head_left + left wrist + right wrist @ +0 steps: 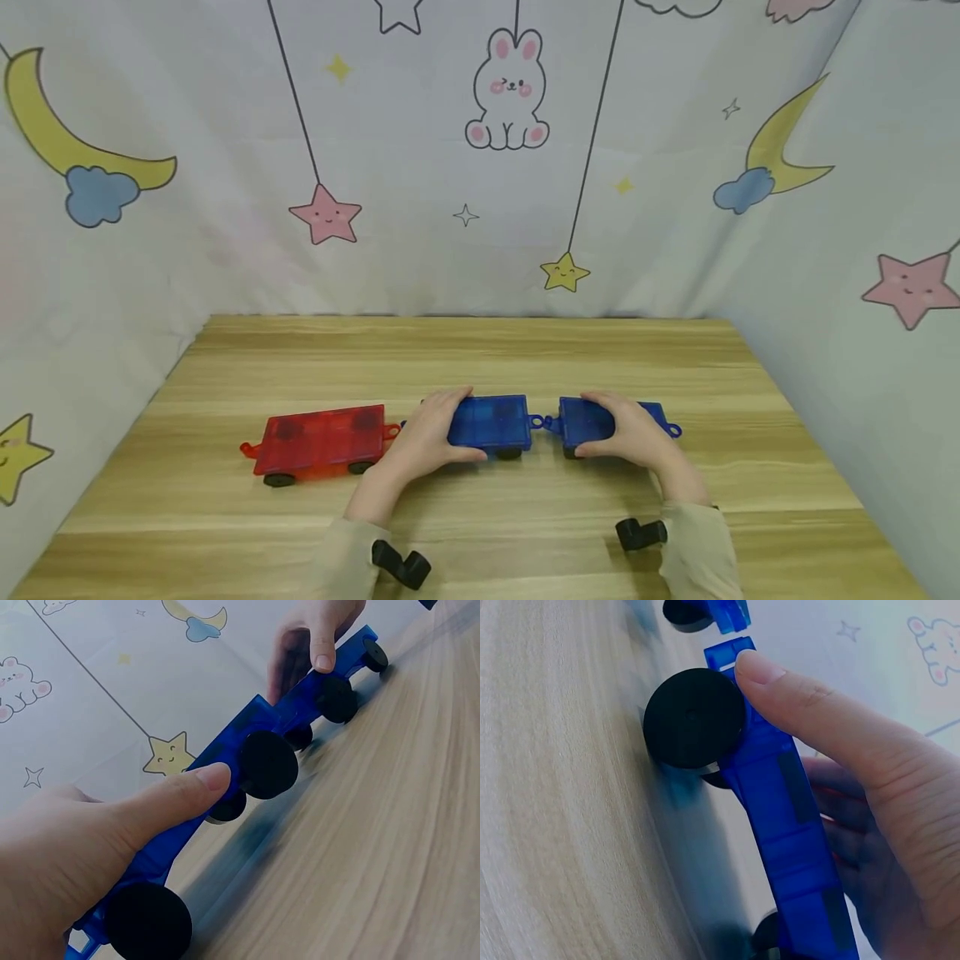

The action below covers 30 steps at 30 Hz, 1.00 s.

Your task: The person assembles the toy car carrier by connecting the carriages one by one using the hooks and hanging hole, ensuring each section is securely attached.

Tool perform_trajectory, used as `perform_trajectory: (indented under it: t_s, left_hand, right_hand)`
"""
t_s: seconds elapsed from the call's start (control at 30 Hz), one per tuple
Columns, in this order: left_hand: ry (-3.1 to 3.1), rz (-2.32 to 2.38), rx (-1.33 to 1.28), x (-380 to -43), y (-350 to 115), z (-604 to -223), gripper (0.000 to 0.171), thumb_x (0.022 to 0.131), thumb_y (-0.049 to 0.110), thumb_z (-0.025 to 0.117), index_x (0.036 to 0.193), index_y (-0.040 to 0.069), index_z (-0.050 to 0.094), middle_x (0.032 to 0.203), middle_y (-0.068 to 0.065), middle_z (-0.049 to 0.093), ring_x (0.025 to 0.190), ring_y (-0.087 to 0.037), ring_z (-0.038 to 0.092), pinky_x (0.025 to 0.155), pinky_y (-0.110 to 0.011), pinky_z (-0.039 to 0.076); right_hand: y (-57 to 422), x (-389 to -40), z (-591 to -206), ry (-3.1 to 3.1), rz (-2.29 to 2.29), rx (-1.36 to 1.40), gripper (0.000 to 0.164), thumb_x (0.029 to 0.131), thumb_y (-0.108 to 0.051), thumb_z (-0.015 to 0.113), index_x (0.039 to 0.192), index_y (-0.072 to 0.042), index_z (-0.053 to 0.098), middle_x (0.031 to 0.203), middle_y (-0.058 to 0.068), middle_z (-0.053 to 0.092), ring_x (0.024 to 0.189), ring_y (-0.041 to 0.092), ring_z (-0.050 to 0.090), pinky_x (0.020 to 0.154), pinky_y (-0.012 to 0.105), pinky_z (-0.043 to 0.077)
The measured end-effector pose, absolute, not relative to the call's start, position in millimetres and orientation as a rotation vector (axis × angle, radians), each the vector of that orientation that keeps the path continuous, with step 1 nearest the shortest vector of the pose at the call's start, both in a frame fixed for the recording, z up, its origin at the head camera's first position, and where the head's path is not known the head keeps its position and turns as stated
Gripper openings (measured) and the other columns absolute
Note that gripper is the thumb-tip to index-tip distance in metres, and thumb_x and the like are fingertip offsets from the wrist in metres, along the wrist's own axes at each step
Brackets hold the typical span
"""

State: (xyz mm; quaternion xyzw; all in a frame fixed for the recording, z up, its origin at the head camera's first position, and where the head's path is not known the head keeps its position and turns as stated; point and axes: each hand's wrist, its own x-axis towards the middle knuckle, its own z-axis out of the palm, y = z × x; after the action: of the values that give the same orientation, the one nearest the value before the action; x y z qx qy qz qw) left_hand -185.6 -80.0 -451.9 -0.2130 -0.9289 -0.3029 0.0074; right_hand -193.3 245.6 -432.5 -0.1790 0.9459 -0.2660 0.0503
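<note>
Two translucent blue toy wagons with black wheels stand end to end on the table. My left hand (429,437) grips the left blue wagon (495,422) by its sides, thumb along the near side and fingers over the far edge. Around the right blue wagon (579,418) my right hand (633,431) holds in the same way; in the right wrist view its thumb presses near the front wheel (696,718). The left wagon's ring (535,422) and the right wagon's hook (552,424) meet or nearly meet between them. Part of each wagon is hidden under the hands.
A translucent red toy wagon (322,442) stands to the left, its ring (391,431) close to the left blue wagon's hooked end. The wood-grain table (525,533) ends at a printed cloth backdrop (420,267) behind and at both sides.
</note>
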Motion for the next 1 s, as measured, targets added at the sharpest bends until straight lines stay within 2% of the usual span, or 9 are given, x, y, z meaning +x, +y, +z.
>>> perform_trajectory:
  t_s: [1.0]
  left_hand:
    - [-2.885,-0.970,-0.692,-185.2,-79.7,-450.0,0.094,0.072,0.046,0.084,0.146,0.006,0.043,0.144,-0.013,0.051,0.136,-0.034,0.043,0.113,-0.055,0.034]
  right_hand:
    - [242.5,-195.2,-432.8,2.876,-0.777,-0.560,0.091,0.072,-0.044,0.085,0.143,-0.001,0.047,0.145,0.024,0.047,0.134,0.047,0.041,0.106,0.063,0.036]
